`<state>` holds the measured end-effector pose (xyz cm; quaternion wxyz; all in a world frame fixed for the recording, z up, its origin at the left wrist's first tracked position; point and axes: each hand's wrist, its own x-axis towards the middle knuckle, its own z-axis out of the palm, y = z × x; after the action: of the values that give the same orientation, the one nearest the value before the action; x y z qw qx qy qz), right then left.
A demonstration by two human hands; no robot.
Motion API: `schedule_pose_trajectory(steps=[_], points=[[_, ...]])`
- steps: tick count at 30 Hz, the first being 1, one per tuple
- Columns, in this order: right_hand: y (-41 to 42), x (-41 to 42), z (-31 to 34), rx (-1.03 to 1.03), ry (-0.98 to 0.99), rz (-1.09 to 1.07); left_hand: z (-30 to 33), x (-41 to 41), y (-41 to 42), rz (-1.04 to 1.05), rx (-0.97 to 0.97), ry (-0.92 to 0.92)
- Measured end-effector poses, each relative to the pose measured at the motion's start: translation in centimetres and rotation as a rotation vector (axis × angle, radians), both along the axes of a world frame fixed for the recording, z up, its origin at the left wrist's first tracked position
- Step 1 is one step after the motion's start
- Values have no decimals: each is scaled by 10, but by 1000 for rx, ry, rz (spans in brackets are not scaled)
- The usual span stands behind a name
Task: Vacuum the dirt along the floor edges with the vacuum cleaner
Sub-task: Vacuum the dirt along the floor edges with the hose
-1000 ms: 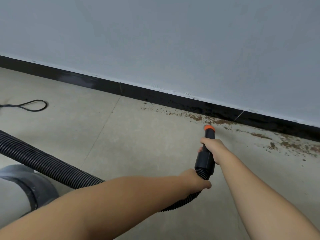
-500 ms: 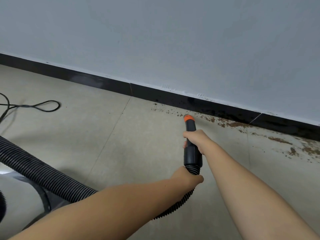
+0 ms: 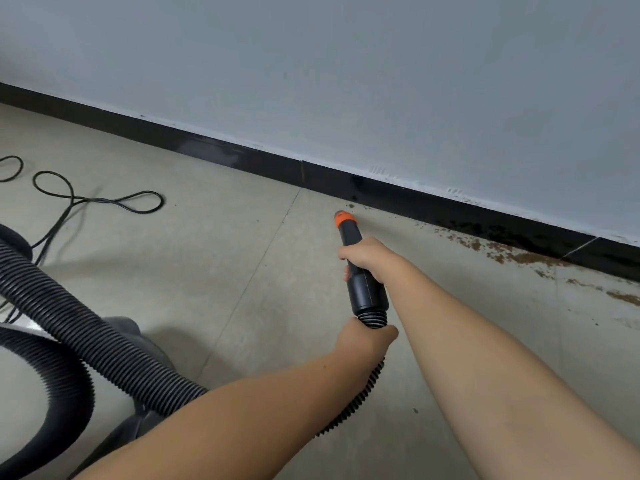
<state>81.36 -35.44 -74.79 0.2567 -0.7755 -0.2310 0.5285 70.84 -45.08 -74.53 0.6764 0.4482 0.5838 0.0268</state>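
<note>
Dirt (image 3: 526,256), brown and grainy, lies along one black baseboard (image 3: 242,157). My right hand (image 3: 367,258) grips one smooth nozzle (image 3: 360,268), orange-tipped; left hand (image 3: 367,341) clamps one ribbed hose (image 3: 86,334) on matte floor (image 3: 207,271).

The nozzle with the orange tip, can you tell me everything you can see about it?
The nozzle is a black tube, plastic by its look, widening toward the back, with an orange tip. It points down and away at the floor near the black baseboard, left of the brown dirt. The right hand grips its middle. Its back end joins the ribbed black hose, which the left hand holds just behind it.
</note>
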Motion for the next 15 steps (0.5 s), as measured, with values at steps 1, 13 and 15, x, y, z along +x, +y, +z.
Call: schedule_pose_trajectory(steps=[1, 13, 15], points=[[3, 0, 0, 3, 3, -3, 0, 1, 3, 7, 2, 4], [-73, 66, 8, -22, 21, -241, 8, 40, -35, -332, 20, 27], [-91, 77, 10, -28, 25, -289, 9, 48, -48, -379, 21, 27]])
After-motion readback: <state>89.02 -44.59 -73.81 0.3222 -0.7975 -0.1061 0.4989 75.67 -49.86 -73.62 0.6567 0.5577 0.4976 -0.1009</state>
